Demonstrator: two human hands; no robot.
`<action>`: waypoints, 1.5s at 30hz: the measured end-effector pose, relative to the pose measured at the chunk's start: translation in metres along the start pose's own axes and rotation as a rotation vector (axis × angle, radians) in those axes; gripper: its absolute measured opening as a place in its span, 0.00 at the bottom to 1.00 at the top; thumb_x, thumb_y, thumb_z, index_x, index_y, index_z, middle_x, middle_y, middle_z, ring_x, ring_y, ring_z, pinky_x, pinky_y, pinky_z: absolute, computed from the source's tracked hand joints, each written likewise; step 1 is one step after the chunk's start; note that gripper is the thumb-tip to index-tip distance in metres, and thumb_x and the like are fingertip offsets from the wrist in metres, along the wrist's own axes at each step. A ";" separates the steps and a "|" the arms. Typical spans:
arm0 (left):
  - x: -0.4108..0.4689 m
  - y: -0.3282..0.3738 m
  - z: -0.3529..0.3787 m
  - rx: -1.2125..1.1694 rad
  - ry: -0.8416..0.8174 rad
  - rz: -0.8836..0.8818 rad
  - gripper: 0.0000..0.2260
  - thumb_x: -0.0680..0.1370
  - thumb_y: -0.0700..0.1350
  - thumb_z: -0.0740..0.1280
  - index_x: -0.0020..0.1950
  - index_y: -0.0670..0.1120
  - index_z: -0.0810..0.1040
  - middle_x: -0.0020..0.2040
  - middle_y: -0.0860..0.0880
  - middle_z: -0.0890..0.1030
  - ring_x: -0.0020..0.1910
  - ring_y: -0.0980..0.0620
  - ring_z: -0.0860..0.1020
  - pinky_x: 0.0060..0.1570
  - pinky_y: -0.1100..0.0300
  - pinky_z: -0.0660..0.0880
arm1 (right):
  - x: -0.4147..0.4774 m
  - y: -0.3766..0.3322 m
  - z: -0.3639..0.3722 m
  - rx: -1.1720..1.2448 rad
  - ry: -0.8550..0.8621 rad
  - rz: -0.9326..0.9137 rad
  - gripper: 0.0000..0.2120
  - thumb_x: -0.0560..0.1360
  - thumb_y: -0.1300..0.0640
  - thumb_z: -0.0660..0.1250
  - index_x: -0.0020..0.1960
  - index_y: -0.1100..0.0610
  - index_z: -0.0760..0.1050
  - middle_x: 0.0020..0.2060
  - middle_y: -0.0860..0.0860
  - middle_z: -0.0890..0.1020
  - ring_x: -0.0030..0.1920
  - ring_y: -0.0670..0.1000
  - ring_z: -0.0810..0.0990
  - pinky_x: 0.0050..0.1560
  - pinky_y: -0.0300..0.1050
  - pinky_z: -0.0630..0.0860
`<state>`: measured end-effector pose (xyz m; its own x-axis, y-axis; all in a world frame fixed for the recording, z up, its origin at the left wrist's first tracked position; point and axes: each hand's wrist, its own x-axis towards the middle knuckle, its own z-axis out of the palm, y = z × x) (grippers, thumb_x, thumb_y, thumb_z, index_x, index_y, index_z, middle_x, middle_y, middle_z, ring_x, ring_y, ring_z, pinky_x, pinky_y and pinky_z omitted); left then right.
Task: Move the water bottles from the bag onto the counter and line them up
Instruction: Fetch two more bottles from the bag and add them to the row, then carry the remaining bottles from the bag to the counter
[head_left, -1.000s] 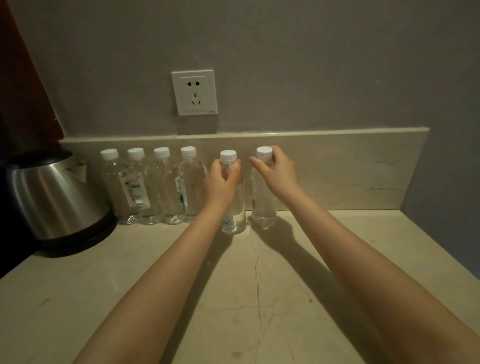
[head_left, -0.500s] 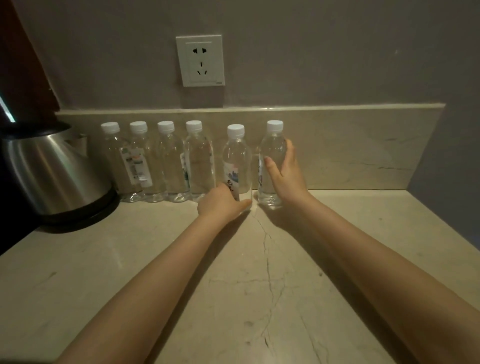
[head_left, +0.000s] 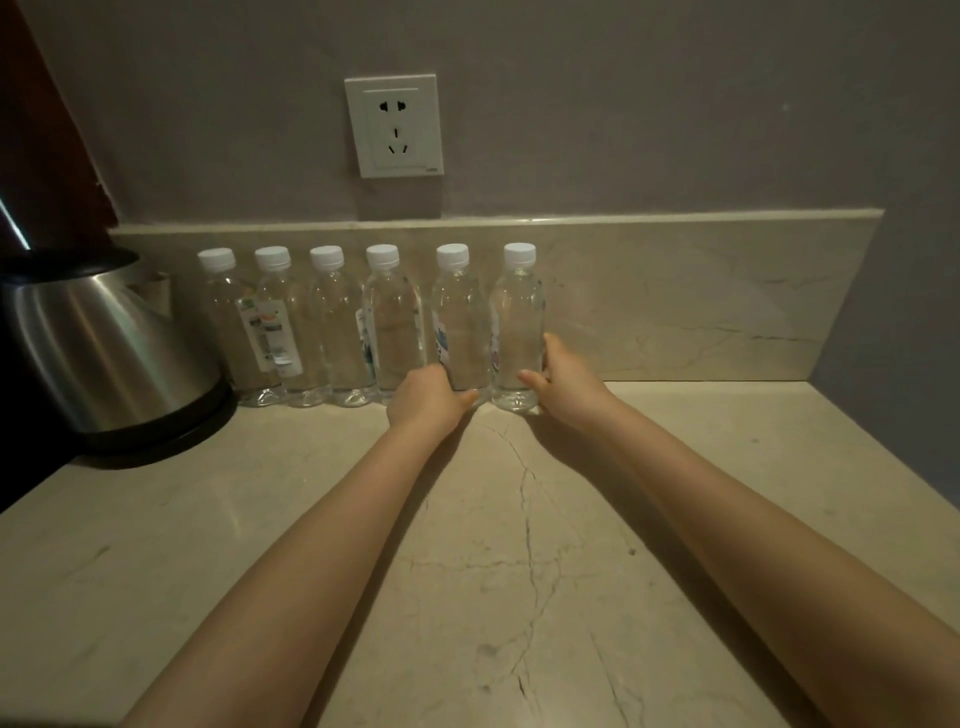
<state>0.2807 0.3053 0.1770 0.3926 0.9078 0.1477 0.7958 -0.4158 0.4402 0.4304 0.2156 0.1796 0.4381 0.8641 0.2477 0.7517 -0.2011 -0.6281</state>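
Several clear water bottles with white caps stand upright in a row on the marble counter (head_left: 519, 545), against the backsplash. My left hand (head_left: 426, 397) grips the base of the fifth bottle (head_left: 460, 322). My right hand (head_left: 563, 382) wraps round the lower part of the rightmost bottle (head_left: 517, 317), thumb in front and fingers behind. The other bottles (head_left: 332, 322) to the left stand untouched, close together. No bag is in view.
A steel kettle (head_left: 104, 348) on a black base stands at the left, next to the first bottle. A wall socket (head_left: 395, 124) sits above the backsplash (head_left: 701, 301). A side wall closes the counter on the right.
Both hands slid down from the bottle necks to the bases. The two right bottles moved back and left, closing the gap with the row.
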 end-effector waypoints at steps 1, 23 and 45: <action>0.001 -0.003 -0.003 0.006 -0.005 -0.012 0.18 0.74 0.58 0.68 0.53 0.44 0.78 0.51 0.45 0.81 0.50 0.44 0.79 0.42 0.55 0.74 | 0.001 -0.003 0.003 0.002 -0.001 -0.006 0.23 0.78 0.55 0.64 0.70 0.60 0.63 0.57 0.59 0.79 0.58 0.60 0.77 0.49 0.42 0.66; -0.031 -0.012 -0.030 -0.008 0.058 -0.015 0.11 0.77 0.50 0.62 0.43 0.44 0.75 0.44 0.45 0.80 0.41 0.44 0.76 0.38 0.57 0.71 | -0.025 -0.042 0.008 -0.390 -0.015 0.199 0.17 0.78 0.45 0.59 0.57 0.56 0.76 0.56 0.56 0.80 0.57 0.59 0.78 0.49 0.48 0.72; -0.122 0.023 -0.056 -0.598 0.142 0.372 0.12 0.78 0.50 0.64 0.54 0.43 0.79 0.49 0.48 0.81 0.49 0.51 0.78 0.49 0.59 0.73 | -0.151 -0.082 -0.048 0.104 0.346 0.088 0.09 0.75 0.52 0.66 0.51 0.56 0.79 0.40 0.48 0.81 0.42 0.49 0.78 0.49 0.48 0.75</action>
<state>0.2249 0.1878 0.2181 0.4923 0.7272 0.4784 0.2164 -0.6346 0.7420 0.3266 0.0788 0.2290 0.6530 0.6350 0.4127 0.6572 -0.2042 -0.7256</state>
